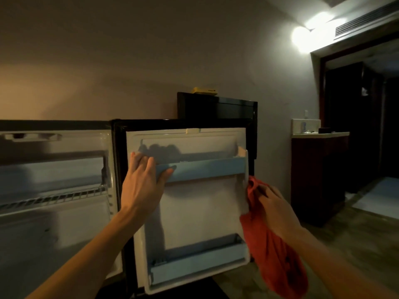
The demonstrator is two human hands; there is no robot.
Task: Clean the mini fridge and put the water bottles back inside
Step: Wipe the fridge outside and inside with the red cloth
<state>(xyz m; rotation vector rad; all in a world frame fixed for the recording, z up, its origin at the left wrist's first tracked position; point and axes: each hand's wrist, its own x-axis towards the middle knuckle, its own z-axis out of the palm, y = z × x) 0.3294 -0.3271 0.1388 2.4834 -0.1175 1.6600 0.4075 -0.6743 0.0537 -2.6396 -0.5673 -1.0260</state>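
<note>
The mini fridge (56, 229) stands open at the left, its white inside holding a wire shelf (54, 198). Its door (200, 210) swings wide toward me, white inner panel facing me, with an upper blue door shelf (205, 170) and a lower blue door shelf (198, 264). My left hand (144, 182) grips the left end of the upper door shelf. My right hand (274, 209) holds a red cloth (278, 255) against the door's right edge, the cloth hanging down. No water bottles are in view.
A dark cabinet (216, 108) with a yellow object (205, 91) on top stands behind the door. A dark wooden counter (319, 173) with small items is at the right, beside a dark doorway (362, 126). A wall lamp (302, 37) glows above.
</note>
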